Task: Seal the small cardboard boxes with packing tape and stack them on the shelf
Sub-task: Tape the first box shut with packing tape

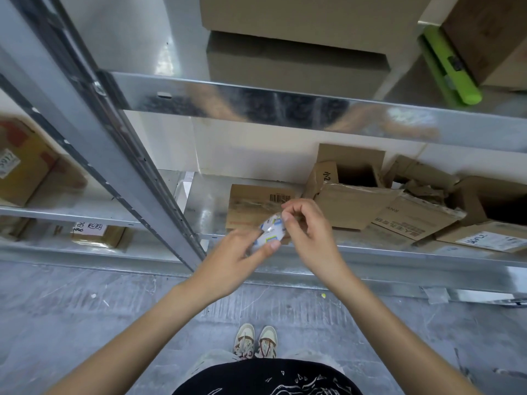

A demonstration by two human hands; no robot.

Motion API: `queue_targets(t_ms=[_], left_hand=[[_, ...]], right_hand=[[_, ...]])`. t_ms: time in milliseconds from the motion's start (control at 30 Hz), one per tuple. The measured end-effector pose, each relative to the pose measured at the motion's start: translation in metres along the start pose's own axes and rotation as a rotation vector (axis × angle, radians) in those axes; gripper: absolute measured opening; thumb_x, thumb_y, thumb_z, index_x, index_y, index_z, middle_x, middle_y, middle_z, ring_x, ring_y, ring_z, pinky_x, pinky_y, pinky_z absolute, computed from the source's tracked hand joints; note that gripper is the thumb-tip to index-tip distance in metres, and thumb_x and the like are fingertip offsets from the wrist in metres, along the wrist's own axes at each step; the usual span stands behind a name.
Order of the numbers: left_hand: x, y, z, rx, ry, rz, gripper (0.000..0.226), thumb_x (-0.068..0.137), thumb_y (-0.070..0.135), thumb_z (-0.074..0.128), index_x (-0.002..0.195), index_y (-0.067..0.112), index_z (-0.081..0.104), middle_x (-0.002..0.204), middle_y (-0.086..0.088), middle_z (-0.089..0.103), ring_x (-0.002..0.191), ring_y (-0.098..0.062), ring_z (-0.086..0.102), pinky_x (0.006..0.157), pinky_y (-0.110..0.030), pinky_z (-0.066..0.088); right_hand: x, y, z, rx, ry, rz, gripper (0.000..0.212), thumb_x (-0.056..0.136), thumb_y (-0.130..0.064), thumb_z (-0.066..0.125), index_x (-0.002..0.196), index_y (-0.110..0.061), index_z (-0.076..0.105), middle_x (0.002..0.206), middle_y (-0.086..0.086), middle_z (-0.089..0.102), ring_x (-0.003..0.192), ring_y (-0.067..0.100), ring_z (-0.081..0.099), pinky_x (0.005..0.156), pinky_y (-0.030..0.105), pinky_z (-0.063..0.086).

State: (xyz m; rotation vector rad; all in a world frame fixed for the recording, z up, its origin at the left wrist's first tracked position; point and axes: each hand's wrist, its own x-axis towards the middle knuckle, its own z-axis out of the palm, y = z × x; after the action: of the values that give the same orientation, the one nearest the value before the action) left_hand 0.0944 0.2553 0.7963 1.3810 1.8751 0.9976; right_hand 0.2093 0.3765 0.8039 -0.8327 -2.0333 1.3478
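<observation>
Fingers [271, 248] of the left hand [231, 260] curled round a roll of packing tape [269, 232], thumb pressed along its near rim. Right hand [302, 229] up against the roll's far right edge, thumb and forefinger pinched together there, other fingers loosely curled. Can't tell if a tape end is actually caught in that pinch, too blurry. Roll sits between the two hands, held in the air in front of the lower shelf, clear tape with a white, blue and yellow printed core. Tilted, long axis running from lower left up to upper right, flat face turned mostly up toward the camera.

Biggest stuff first: galvanised metal shelving rack [256, 109], two shelf levels in view on the right, with a slanted upright post [137, 166] splitting it from the bay on the left. Concrete floor [85, 315] below. Two large cardboard cartons [299, 55] stacked on the upper shelf, a third brown carton [490, 38] at top right with a green tool [447, 69] lying beside it.

Lower shelf, just behind the hands: one small cardboard box with a barcode label [256, 203], flaps down. Right of it a jumble of opened boxes [399, 201], at least four, flaps up and overlapping. Two more boxes in the left bay, a taped one [25, 163] above and a labelled one [97, 232] below.

Two sneakers [256, 342] at the bottom.
</observation>
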Motion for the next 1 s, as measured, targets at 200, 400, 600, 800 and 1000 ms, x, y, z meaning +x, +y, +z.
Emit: queue_targets(t_ms=[200, 400, 600, 800, 1000], left_hand=[[0.005, -0.006, -0.025, -0.019, 0.038, 0.029, 0.039, 0.092, 0.057, 0.037, 0.071, 0.028, 0.052, 0.058, 0.001, 0.06, 0.054, -0.007, 0.057, 0.054, -0.019, 0.04], [0.018, -0.007, -0.035, 0.209, 0.007, 0.111, 0.047, 0.092, 0.059, 0.029, 0.064, 0.024, 0.041, 0.058, 0.004, 0.05, 0.058, -0.012, 0.053, 0.057, -0.034, 0.042], [0.03, 0.012, -0.031, 0.336, 0.107, 0.159, 0.043, 0.09, 0.056, 0.043, 0.054, 0.032, 0.039, 0.048, 0.002, 0.038, 0.048, -0.01, 0.039, 0.046, -0.022, 0.025], [0.032, 0.017, -0.029, -0.035, -0.009, 0.089, 0.041, 0.089, 0.054, 0.043, 0.058, 0.027, 0.042, 0.052, 0.01, 0.041, 0.049, -0.01, 0.048, 0.053, -0.028, 0.042], [0.032, 0.01, -0.039, 0.534, -0.005, 0.154, 0.043, 0.091, 0.063, 0.035, 0.08, 0.025, 0.052, 0.053, 0.007, 0.046, 0.052, -0.01, 0.046, 0.048, -0.023, 0.03]], right_hand=[[-0.001, 0.008, -0.019, 0.323, 0.003, 0.364, 0.019, 0.097, -0.005, 0.048, 0.083, -0.012, 0.058, 0.083, 0.0, 0.072, 0.095, 0.029, 0.066, 0.088, 0.037, 0.048], [-0.002, 0.0, -0.03, 0.728, 0.068, 0.552, 0.018, 0.099, -0.001, 0.04, 0.086, -0.002, 0.052, 0.078, 0.009, 0.069, 0.082, 0.025, 0.07, 0.081, 0.033, 0.058], [-0.004, 0.004, -0.019, 0.763, 0.059, 0.582, 0.003, 0.093, -0.003, 0.054, 0.09, -0.002, 0.055, 0.076, 0.006, 0.068, 0.079, 0.02, 0.069, 0.075, 0.027, 0.056], [0.003, 0.005, -0.02, 0.618, 0.239, 0.55, 0.029, 0.076, 0.01, 0.069, 0.092, -0.009, 0.054, 0.077, 0.012, 0.062, 0.073, 0.018, 0.063, 0.069, 0.026, 0.054], [0.004, 0.007, -0.034, 0.559, 0.317, 0.526, 0.059, 0.076, 0.008, 0.071, 0.126, -0.013, 0.047, 0.072, 0.008, 0.066, 0.079, 0.019, 0.068, 0.096, 0.04, 0.05]])
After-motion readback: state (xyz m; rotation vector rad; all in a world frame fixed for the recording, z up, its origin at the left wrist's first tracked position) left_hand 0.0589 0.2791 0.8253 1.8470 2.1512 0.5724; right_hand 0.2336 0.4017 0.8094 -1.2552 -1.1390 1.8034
